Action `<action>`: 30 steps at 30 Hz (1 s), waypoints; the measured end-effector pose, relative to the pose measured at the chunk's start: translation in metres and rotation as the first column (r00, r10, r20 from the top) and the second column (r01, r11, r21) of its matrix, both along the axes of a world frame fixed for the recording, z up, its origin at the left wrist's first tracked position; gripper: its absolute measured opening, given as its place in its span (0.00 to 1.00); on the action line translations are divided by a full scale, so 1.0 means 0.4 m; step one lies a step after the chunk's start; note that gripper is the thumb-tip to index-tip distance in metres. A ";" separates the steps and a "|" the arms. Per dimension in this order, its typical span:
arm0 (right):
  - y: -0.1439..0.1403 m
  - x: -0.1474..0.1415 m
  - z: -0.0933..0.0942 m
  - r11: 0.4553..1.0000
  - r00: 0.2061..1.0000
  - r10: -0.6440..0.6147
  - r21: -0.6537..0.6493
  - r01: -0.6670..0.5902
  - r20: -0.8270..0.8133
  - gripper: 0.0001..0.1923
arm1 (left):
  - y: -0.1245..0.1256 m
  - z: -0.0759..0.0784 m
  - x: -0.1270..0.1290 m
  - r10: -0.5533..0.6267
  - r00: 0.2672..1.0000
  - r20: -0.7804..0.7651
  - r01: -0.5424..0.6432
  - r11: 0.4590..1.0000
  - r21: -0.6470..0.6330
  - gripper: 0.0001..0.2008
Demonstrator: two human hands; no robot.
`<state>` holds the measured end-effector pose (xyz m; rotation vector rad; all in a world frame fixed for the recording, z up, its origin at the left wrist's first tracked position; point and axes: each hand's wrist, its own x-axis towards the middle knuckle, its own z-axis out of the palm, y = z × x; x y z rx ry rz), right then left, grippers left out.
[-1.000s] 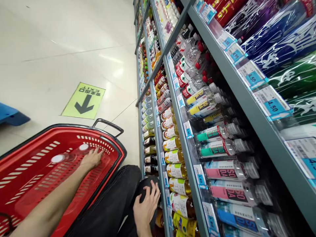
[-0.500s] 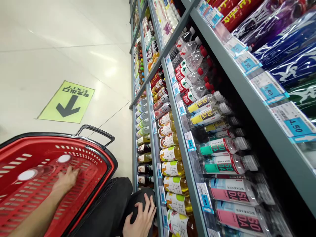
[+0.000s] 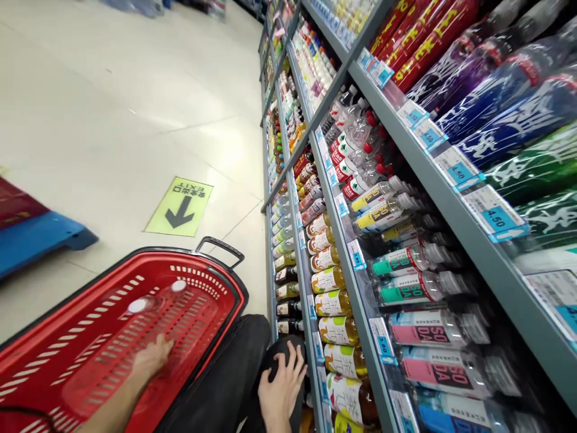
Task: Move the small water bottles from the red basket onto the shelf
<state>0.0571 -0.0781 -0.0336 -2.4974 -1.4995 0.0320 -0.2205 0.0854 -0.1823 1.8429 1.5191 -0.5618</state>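
**Hand in the red basket, bottles lying loose**

While the right hand (image 3: 282, 385) rests flat and open on the person's dark-trousered knee (image 3: 274, 355), the left hand (image 3: 151, 356) lies inside the red perforated plastic shopping basket (image 3: 54, 367), fingers loosely spread on its floor, gripping nothing. Just beyond its fingertips lie two clear plastic bottles with white caps (image 3: 155, 297), side by side. Such bottles likely feel fairly heavy if full, smooth and prone to roll; the ribbed neck under the cap or the mid-body seems the surest hold. Farther off, the black basket handle (image 3: 220, 248), the green exit floor sticker (image 3: 179, 206), and the grey drinks shelving (image 3: 342, 252).
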 end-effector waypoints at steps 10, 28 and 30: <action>-0.021 0.012 -0.011 0.999 0.996 0.045 0.015 -0.046 0.077 0.20 | -0.081 0.227 0.001 -0.023 0.989 -0.147 0.048 0.985 0.167 0.35; -0.085 0.024 0.002 0.960 0.956 0.223 0.215 -0.181 -0.191 0.19 | -0.102 0.760 0.141 -0.112 0.987 0.118 0.019 0.799 0.601 0.18; -0.086 0.025 0.008 0.945 0.933 0.257 0.268 -0.187 -0.253 0.21 | -0.120 0.822 0.180 -0.154 0.970 0.187 0.006 0.787 0.617 0.15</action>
